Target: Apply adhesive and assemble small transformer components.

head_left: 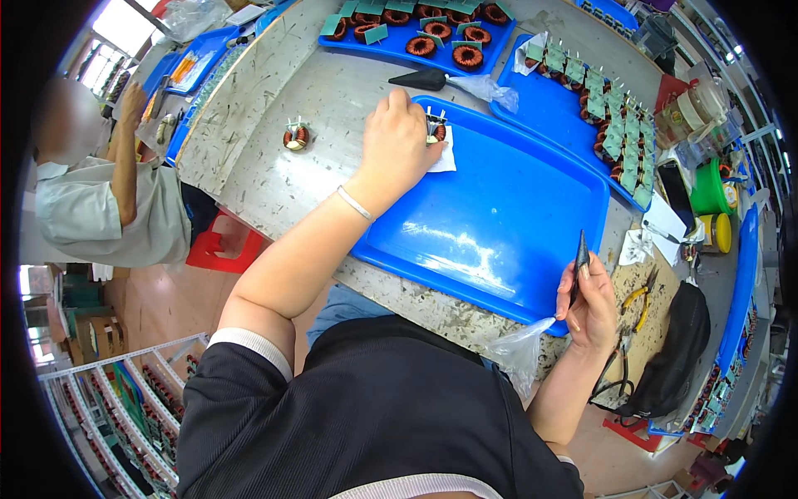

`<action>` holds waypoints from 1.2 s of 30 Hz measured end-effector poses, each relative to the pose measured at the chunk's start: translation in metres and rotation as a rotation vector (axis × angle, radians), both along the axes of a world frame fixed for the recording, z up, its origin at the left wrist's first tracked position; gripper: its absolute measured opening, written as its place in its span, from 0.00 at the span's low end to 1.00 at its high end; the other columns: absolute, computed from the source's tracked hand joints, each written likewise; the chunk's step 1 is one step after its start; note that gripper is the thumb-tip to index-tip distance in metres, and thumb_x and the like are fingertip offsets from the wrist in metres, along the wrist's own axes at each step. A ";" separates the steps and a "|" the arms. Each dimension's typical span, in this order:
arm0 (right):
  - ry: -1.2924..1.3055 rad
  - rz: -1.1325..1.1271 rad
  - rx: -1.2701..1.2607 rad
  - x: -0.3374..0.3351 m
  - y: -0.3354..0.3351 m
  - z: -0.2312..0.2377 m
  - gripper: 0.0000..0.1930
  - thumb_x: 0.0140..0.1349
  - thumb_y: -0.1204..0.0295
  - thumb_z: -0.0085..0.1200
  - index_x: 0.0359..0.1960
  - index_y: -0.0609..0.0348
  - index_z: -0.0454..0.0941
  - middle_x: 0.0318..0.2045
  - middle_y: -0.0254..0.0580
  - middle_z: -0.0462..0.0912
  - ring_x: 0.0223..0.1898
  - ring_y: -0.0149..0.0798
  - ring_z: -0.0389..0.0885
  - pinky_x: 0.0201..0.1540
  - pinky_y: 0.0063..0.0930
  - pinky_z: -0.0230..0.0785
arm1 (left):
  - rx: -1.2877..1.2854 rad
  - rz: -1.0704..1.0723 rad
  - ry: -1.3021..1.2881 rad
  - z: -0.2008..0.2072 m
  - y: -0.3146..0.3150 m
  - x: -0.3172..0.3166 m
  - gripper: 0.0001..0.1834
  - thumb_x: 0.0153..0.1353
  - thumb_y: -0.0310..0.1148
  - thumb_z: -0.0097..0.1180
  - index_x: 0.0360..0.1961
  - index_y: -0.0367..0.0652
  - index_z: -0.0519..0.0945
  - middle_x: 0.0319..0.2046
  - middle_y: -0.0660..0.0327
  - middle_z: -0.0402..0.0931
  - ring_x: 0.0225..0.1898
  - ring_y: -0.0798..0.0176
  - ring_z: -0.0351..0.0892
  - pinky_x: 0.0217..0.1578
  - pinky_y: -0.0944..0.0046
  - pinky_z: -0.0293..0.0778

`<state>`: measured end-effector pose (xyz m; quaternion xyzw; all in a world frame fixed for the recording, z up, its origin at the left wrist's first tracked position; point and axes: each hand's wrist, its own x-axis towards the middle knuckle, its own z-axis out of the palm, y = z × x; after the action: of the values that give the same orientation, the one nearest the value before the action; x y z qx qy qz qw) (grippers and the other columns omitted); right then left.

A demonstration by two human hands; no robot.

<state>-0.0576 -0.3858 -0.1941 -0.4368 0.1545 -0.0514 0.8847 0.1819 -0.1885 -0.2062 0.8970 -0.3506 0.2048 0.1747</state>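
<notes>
My left hand [395, 141] is closed on a small copper-wound ring coil [436, 129] with pale upright pins, partly hidden by the fingers. Under that coil lies a white paper [446, 154] at the upper left corner of an otherwise bare blue tray [499, 216]. My right hand [592, 309], by the tray's near right corner, grips a clear plastic bag with a black pointed tip [582, 259]. The tip points upward and the bag [519, 353] hangs below the hand. A similar ring coil [296, 135] stands alone on the grey bench, left of my left hand.
Ring coils with green boards fill a blue tray [399, 41] at the back and another [544, 100] at the right. Between them lies a second black-tipped bag [420, 79]. Yellow-handled pliers [638, 303] and a black pouch [677, 353] lie rightward. A person [108, 200] sits left.
</notes>
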 end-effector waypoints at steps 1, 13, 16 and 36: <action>0.000 -0.001 0.005 0.000 -0.001 0.000 0.07 0.61 0.70 0.42 0.34 0.63 0.66 0.22 0.46 0.75 0.12 0.33 0.73 0.05 0.12 0.50 | 0.012 0.023 -0.018 0.000 -0.001 0.001 0.20 0.36 0.35 0.64 0.28 0.33 0.70 0.32 0.51 0.65 0.35 0.51 0.69 0.36 0.58 0.68; -0.004 0.011 0.007 0.000 0.003 -0.001 0.08 0.61 0.70 0.42 0.34 0.63 0.66 0.22 0.46 0.75 0.12 0.34 0.73 0.05 0.12 0.49 | -0.004 0.069 0.009 -0.002 0.005 0.006 0.23 0.35 0.36 0.66 0.28 0.35 0.69 0.32 0.51 0.64 0.36 0.49 0.68 0.37 0.57 0.68; -0.004 0.031 0.003 0.002 0.004 -0.001 0.08 0.61 0.70 0.42 0.35 0.63 0.66 0.22 0.46 0.75 0.12 0.34 0.73 0.05 0.12 0.49 | -0.020 0.068 0.027 -0.001 0.013 0.006 0.24 0.36 0.38 0.66 0.31 0.36 0.70 0.33 0.52 0.64 0.36 0.50 0.68 0.37 0.57 0.68; -0.001 -0.298 -0.277 -0.024 0.002 -0.004 0.07 0.59 0.75 0.46 0.37 0.64 0.67 0.25 0.41 0.73 0.24 0.30 0.74 0.12 0.10 0.57 | -0.210 0.598 0.314 -0.014 0.152 0.038 0.26 0.37 0.45 0.66 0.24 0.31 0.71 0.26 0.47 0.72 0.30 0.52 0.72 0.31 0.60 0.68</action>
<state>-0.0816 -0.3839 -0.1977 -0.5266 0.2086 -0.2027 0.7988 0.2203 -0.0368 -0.2199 0.9577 -0.0185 0.1414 0.2499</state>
